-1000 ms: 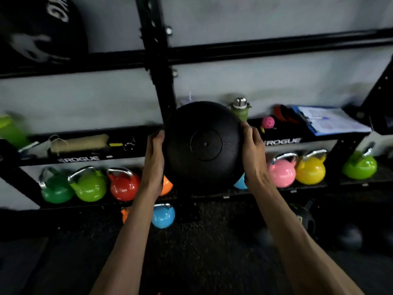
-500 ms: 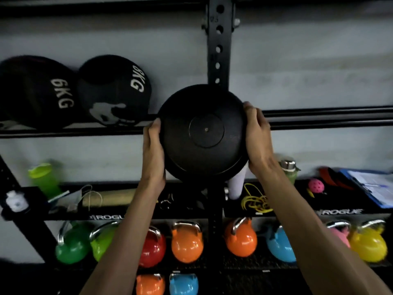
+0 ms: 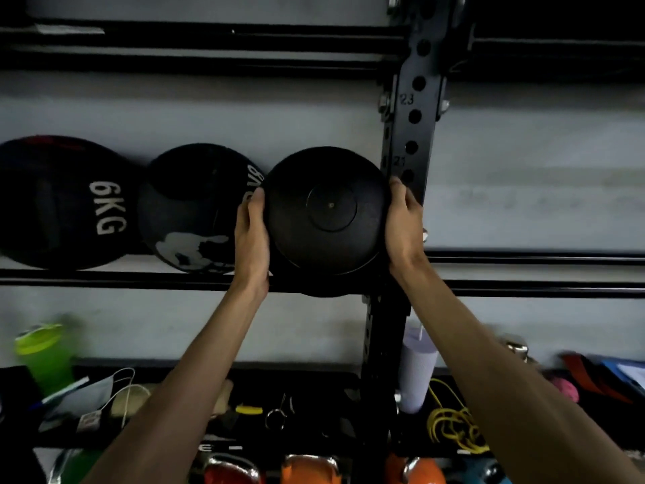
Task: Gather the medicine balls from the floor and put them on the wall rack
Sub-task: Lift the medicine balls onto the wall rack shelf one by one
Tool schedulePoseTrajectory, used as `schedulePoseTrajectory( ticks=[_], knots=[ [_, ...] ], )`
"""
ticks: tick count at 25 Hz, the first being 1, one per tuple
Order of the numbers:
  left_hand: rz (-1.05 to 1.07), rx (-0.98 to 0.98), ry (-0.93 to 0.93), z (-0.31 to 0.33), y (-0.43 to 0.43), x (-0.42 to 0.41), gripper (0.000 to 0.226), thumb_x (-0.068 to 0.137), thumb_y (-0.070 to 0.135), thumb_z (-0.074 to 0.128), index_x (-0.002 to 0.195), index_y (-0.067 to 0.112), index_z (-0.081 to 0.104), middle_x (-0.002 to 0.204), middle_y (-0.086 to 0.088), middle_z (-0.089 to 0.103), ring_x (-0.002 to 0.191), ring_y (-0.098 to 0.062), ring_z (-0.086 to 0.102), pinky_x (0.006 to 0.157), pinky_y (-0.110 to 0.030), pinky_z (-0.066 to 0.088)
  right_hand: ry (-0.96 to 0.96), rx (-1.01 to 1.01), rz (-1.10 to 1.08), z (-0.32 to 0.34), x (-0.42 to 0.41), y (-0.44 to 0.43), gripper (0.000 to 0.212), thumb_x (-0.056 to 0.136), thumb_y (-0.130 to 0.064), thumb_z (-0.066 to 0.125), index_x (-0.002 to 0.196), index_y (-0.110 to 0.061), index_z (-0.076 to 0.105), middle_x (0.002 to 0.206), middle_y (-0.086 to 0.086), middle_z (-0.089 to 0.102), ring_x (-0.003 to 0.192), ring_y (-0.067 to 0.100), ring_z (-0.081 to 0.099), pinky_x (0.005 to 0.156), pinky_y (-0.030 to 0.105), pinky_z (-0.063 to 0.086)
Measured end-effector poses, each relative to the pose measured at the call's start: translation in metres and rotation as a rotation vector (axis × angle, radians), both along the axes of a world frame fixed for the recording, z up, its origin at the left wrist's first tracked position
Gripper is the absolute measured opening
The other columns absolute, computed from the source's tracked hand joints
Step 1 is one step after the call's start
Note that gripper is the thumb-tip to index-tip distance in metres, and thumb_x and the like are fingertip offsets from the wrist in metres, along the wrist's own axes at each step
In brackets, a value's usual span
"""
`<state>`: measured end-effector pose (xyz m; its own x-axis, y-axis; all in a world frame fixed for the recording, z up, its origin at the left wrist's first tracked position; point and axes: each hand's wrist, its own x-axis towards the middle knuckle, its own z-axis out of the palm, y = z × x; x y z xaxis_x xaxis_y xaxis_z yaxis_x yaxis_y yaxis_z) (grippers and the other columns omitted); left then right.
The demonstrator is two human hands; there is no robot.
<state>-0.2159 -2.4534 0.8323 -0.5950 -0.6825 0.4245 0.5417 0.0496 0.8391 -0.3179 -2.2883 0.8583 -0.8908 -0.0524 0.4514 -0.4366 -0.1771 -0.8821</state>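
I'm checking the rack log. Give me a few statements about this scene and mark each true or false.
1. The left hand and right hand grip the plain black ball by its sides. True.
2. That ball is right of the upright post. False: it is left of it, beside the ball with the white print.
3. The far-left ball on the rack rails reads 6KG. True.
4. The green bottle stands at the right end of the lower shelf. False: it stands at the left end.
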Motion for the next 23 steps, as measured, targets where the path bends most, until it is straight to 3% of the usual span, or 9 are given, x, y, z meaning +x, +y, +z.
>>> schedulePoseTrajectory(
  ticks=[2,5,8,11,13,15,21,23],
  knots=[
    [0.009,0.032,0.001,-0.008,-0.006,-0.008,0.048,0.092,0.060,0.051,0.128,0.030,0.060,0.122,0.010,0.067,0.112,-0.005,0.063,0.099,-0.030,0.049,-0.011,0.002,0.010,-0.009,-0.011,-0.012,0.049,0.080,-0.059,0.042,0.099,-0.025,0.072,0.095,-0.004,0.070,0.098,0.018,0.063,0.100,0.051,0.050],
    [0.073,0.088,0.047,-0.012,-0.007,-0.019,0.026,0.097,0.054,0.051,0.109,0.035,0.064,0.111,0.010,0.069,0.104,-0.005,0.065,0.089,-0.025,0.050,0.129,-0.064,-0.024,-0.016,-0.022,-0.020,0.039,0.090,-0.036,0.043,0.111,-0.021,0.072,0.105,-0.005,0.072,0.106,0.013,0.064,0.100,0.042,0.051],
    [0.329,0.065,0.133,-0.005,0.001,-0.034,0.026,0.096,0.044,0.055,0.103,0.025,0.071,0.107,0.005,0.065,0.099,-0.008,0.065,0.092,-0.026,0.052,0.366,-0.078,-0.042,-0.020,-0.031,-0.021,0.038,0.091,-0.023,0.044,0.119,-0.017,0.069,0.113,-0.003,0.070,0.115,0.019,0.061,0.103,0.045,0.048],
    [0.594,-0.361,0.295,0.000,0.004,-0.046,0.026,0.098,0.027,0.057,0.112,0.011,0.072,0.116,-0.007,0.054,0.108,-0.016,0.059,0.099,-0.028,0.048,0.463,-0.024,-0.054,-0.022,-0.053,-0.025,0.037,0.094,-0.021,0.044,0.121,-0.017,0.068,0.116,0.000,0.069,0.118,0.024,0.059,0.103,0.051,0.045],
    [0.590,-0.716,0.298,-0.004,-0.001,-0.053,0.031,0.099,0.025,0.055,0.123,0.011,0.068,0.125,-0.009,0.057,0.119,-0.017,0.055,0.105,-0.030,0.044,0.470,0.009,-0.054,-0.018,-0.063,-0.029,0.036,0.094,-0.020,0.044,0.120,-0.015,0.069,0.117,0.001,0.069,0.116,0.019,0.061,0.103,0.047,0.046],
    [0.551,-0.886,0.241,-0.006,-0.009,-0.059,0.037,0.100,0.027,0.053,0.132,0.013,0.063,0.134,-0.005,0.056,0.128,-0.015,0.050,0.109,-0.032,0.042,0.473,0.039,-0.043,-0.010,-0.068,-0.033,0.037,0.094,-0.018,0.043,0.119,-0.013,0.069,0.117,0.002,0.069,0.114,0.013,0.063,0.103,0.041,0.048],
    [0.468,-0.785,0.171,0.006,-0.027,-0.072,0.034,0.101,0.025,0.047,0.129,0.015,0.065,0.130,-0.001,0.061,0.125,-0.012,0.055,0.108,-0.034,0.044,0.405,0.214,-0.087,0.005,-0.069,-0.041,0.038,0.098,-0.016,0.040,0.124,-0.011,0.067,0.118,0.002,0.069,0.108,0.007,0.061,0.088,0.005,0.043],
    [0.433,-0.750,0.134,0.009,-0.032,-0.074,0.035,0.100,0.024,0.046,0.127,0.015,0.066,0.128,-0.001,0.062,0.123,-0.012,0.056,0.107,-0.036,0.045,0.376,0.272,-0.081,0.009,-0.065,-0.043,0.039,0.101,-0.017,0.038,0.130,-0.009,0.063,0.123,0.003,0.067,0.114,0.011,0.059,0.090,0.004,0.041]
  ],
)
